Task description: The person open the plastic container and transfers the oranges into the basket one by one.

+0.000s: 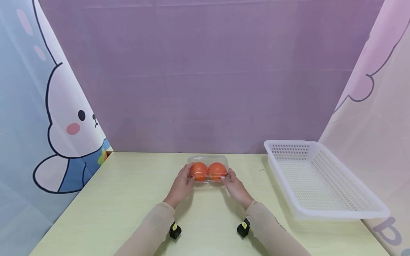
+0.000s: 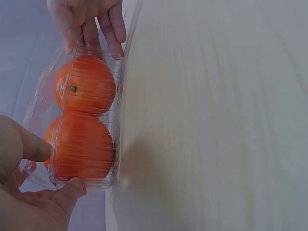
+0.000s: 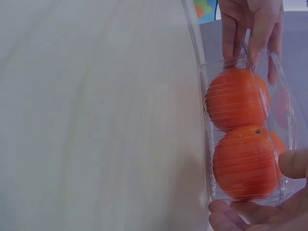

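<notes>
Two oranges (image 1: 198, 171) sit side by side in a clear plastic box (image 1: 208, 185) near the table's far edge. My left hand (image 1: 182, 183) grips the box's left end, and my right hand (image 1: 236, 185) grips its right end. In the left wrist view, the left thumb (image 2: 36, 147) lies by the rim with fingers at the end wall. The right wrist view shows the right thumb (image 3: 293, 162) near the rim and fingers low at the end wall. A small green stem mark shows on an orange (image 2: 86, 89). Whether the lid is fastened, I cannot tell.
A white perforated plastic basket (image 1: 339, 214) stands on the right side of the pale table (image 1: 128, 192). Behind the table hangs a purple cloth (image 1: 211, 78). Printed curtains flank both sides, with a cartoon rabbit (image 1: 75, 138) on the left one.
</notes>
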Demonstrator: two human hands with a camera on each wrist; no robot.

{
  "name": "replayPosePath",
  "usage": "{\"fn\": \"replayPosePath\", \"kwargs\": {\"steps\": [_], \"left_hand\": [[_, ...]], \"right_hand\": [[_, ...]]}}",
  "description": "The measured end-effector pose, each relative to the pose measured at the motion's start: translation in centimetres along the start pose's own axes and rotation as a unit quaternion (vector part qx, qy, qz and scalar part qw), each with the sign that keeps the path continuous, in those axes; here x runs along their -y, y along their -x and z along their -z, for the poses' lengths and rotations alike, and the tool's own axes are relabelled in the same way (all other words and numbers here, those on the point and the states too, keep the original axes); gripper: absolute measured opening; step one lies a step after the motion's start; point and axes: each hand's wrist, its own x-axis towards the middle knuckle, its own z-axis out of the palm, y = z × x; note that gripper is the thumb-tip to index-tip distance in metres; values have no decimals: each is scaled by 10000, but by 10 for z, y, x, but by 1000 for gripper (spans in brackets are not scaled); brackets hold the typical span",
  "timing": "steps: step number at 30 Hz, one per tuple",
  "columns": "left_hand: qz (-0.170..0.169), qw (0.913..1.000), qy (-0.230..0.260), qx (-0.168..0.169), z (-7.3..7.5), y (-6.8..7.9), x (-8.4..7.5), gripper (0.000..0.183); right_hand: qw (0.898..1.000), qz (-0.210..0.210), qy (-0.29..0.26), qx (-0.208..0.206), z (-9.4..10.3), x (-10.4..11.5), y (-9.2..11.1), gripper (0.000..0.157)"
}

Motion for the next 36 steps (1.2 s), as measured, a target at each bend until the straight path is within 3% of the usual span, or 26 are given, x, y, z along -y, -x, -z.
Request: {"fn": "replayPosePath", "kwargs": {"steps": [6,13,20,36], "left_hand": [[61,9999,92,45,0,0,-1,59],[-183,9997,-22,-140,2,1,-1,52],[-287,9993,199,-162,2,2,1,51],[63,9996,249,115,6,-2,-1,51]], "right_hand": [[10000,12,41,-65,-1,1,0,71],[9996,23,2,-268,0,1,-1,60],[9996,138,63,-219,2,1,-1,59],[9998,-89,7,170,10,0,-7,65]]}}
